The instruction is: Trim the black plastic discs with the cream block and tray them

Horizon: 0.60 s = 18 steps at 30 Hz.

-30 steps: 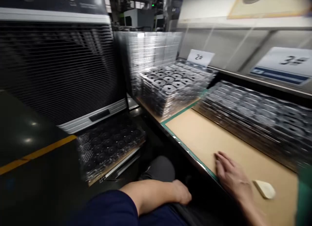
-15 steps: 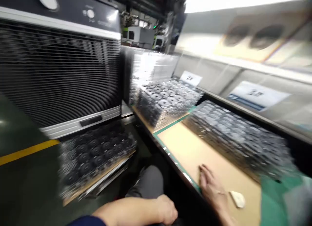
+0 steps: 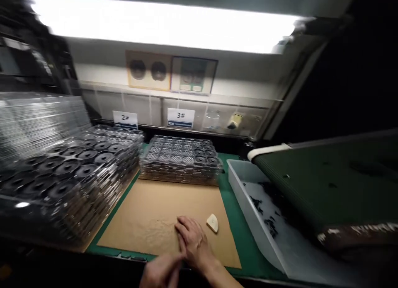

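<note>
My right hand (image 3: 193,242) rests palm down on a brown cardboard sheet (image 3: 155,205), its fingers stretched over the surface; I see nothing held in it. Close to its right lies a small cream wedge-shaped piece (image 3: 212,223). At the bottom edge my left hand (image 3: 160,272) is low, beside the right wrist and in front of the bench edge. Motion smears its fingers, so its grip does not show. Behind the sheet stands a stack of clear plastic trays (image 3: 180,157) with round dark parts in some cells.
A taller tray stack (image 3: 77,168) with black ring-shaped parts stands at the left. On the right, a translucent bin (image 3: 239,188) holds small black pieces under a green conveyor belt (image 3: 311,180). Labels "2#" (image 3: 124,119) and "3#" (image 3: 180,117) hang behind, below a bright lamp (image 3: 168,25).
The view has swung right, from the floor stack and black louvred unit to the bench. My left hand has come up from near my knee to the bench edge; my right hand stays on the cardboard.
</note>
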Each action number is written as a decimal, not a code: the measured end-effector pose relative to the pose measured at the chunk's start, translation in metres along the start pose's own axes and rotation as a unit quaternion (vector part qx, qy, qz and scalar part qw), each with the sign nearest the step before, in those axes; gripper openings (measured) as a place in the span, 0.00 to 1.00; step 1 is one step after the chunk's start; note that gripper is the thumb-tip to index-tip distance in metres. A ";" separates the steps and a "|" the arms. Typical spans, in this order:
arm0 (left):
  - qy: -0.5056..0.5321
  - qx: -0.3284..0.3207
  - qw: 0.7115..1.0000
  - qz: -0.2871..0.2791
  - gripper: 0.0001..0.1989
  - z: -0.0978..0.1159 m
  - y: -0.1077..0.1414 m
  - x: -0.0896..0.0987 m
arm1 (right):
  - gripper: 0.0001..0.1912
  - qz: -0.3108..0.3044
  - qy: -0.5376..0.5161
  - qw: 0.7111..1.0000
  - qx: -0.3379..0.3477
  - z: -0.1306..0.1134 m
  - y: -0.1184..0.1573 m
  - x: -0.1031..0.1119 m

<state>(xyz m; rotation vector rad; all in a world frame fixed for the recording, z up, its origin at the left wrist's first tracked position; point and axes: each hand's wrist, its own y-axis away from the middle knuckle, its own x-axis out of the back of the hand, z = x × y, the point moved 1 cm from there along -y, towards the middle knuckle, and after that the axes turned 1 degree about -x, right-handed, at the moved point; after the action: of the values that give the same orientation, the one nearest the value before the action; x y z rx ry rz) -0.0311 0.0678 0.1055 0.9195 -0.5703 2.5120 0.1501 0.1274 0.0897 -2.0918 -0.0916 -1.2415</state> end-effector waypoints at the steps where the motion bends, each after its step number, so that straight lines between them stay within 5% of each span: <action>1: -0.004 0.012 0.998 0.056 0.21 -0.007 -0.007 0.012 | 0.19 -0.004 -0.007 1.000 -0.007 -0.001 -0.001 0.001; 3: -0.012 0.038 0.982 0.186 0.17 -0.021 -0.023 0.033 | 0.18 -0.012 -0.019 1.000 -0.017 -0.001 -0.003 0.004; 5: -0.020 0.051 0.967 0.248 0.14 -0.033 -0.040 0.048 | 0.17 -0.018 -0.027 0.999 -0.024 0.000 -0.004 0.005; 13: -0.042 0.080 0.980 0.175 0.12 -0.049 -0.073 0.048 | 0.09 -0.032 -0.050 0.997 -0.040 0.007 -0.006 0.010; 18: -0.091 0.041 0.986 0.136 0.13 -0.028 -0.115 0.056 | 0.10 0.019 -0.067 0.990 -0.125 0.036 -0.033 0.036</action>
<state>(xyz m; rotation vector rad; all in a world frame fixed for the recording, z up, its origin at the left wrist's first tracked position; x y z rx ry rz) -0.0272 0.1910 0.1504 1.1818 -0.6946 2.7267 0.1838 0.1642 0.1242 -2.3811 0.0466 -1.1388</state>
